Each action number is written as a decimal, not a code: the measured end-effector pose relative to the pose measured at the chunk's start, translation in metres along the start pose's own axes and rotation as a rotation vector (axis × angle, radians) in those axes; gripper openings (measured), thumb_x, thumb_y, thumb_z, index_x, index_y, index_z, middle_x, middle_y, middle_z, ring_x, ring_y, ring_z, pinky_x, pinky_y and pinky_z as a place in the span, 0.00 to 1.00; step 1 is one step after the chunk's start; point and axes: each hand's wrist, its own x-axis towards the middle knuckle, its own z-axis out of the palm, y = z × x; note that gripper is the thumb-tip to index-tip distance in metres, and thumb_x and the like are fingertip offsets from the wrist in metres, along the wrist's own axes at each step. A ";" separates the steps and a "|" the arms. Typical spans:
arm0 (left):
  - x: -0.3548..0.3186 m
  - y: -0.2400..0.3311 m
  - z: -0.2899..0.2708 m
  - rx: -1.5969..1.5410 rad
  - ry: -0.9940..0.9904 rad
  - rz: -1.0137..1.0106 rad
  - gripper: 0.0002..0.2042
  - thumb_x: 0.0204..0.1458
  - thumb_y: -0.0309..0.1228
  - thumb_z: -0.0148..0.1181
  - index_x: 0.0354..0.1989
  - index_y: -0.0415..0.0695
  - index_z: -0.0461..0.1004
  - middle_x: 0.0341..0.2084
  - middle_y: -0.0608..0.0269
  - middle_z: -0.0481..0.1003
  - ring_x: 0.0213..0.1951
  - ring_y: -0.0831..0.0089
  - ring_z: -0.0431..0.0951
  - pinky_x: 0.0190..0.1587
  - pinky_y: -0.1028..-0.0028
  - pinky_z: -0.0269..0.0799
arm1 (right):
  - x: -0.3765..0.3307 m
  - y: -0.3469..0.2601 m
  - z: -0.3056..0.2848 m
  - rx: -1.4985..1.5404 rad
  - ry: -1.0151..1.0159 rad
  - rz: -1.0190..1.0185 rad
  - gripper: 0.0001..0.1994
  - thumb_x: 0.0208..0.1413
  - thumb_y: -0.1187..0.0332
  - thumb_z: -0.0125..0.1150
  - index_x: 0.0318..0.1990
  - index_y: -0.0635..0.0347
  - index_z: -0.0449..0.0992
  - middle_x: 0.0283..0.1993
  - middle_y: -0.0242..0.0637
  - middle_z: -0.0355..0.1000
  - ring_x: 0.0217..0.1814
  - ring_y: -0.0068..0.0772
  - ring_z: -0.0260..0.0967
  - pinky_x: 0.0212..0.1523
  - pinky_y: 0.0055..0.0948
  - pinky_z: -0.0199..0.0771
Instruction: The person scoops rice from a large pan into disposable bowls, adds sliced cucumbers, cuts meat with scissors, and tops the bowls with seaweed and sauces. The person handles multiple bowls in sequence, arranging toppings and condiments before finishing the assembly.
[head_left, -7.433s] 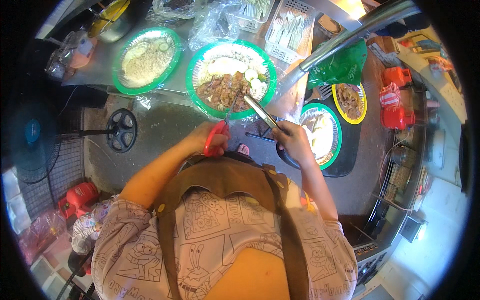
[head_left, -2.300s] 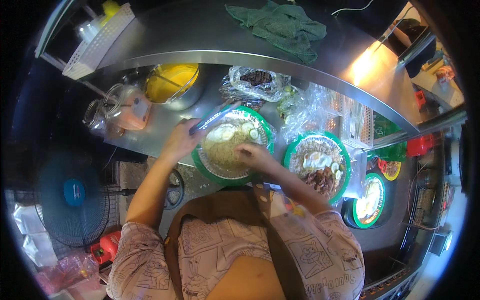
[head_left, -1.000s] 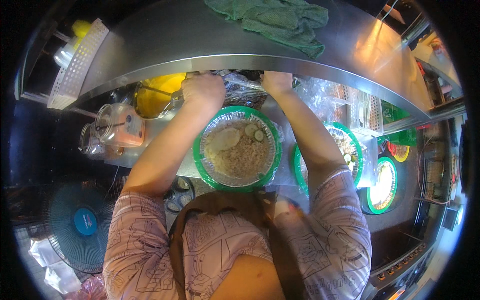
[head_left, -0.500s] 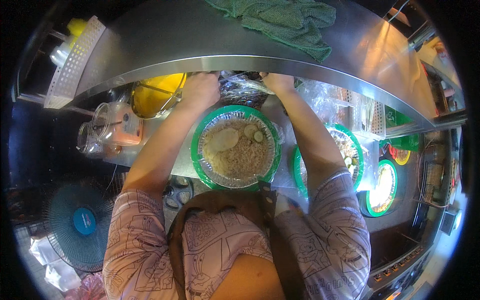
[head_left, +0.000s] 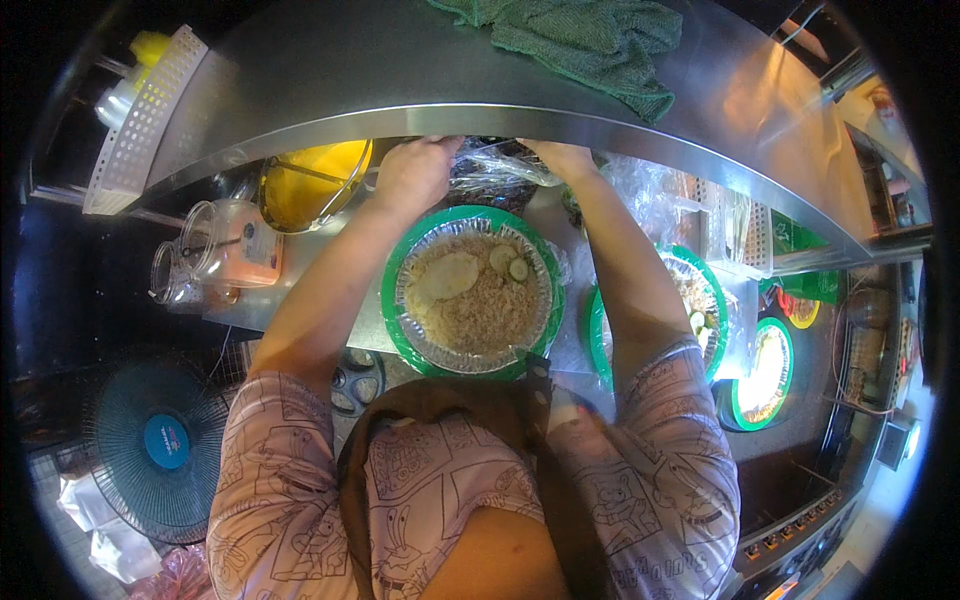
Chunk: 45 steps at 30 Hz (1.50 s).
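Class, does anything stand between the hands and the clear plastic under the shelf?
Nothing visible stands between the left hand or right hand and the clear plastic; the steel shelf above partly hides both hands.

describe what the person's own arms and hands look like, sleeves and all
The left hand and right hand show no gloves, though the steel shelf hides the fingers in part. Loose, pale mauve short sleeves with dark-outlined cartoon drawings end near the elbows. No watch or bracelet shows on the bare forearms.
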 end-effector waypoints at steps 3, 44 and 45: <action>0.003 0.013 -0.014 0.112 -0.122 -0.049 0.18 0.52 0.29 0.53 0.52 0.53 0.75 0.40 0.54 0.78 0.42 0.56 0.79 0.46 0.60 0.75 | -0.002 -0.010 -0.015 0.003 -0.096 0.026 0.29 0.53 0.50 0.61 0.59 0.52 0.68 0.64 0.46 0.62 0.67 0.48 0.57 0.65 0.41 0.57; -0.164 0.007 -0.127 -0.305 -0.152 -0.019 0.21 0.52 0.27 0.58 0.57 0.42 0.70 0.45 0.48 0.73 0.41 0.54 0.77 0.47 0.65 0.72 | -0.256 -0.122 -0.081 0.059 0.117 -0.191 0.10 0.44 0.72 0.64 0.37 0.54 0.79 0.40 0.39 0.74 0.40 0.44 0.70 0.46 0.39 0.69; -0.146 0.000 -0.123 -0.283 -0.102 0.032 0.20 0.52 0.29 0.57 0.55 0.39 0.70 0.43 0.46 0.74 0.43 0.51 0.76 0.47 0.62 0.71 | -0.243 -0.118 -0.084 0.071 0.127 -0.200 0.10 0.44 0.73 0.63 0.38 0.55 0.79 0.40 0.40 0.74 0.40 0.45 0.70 0.46 0.40 0.69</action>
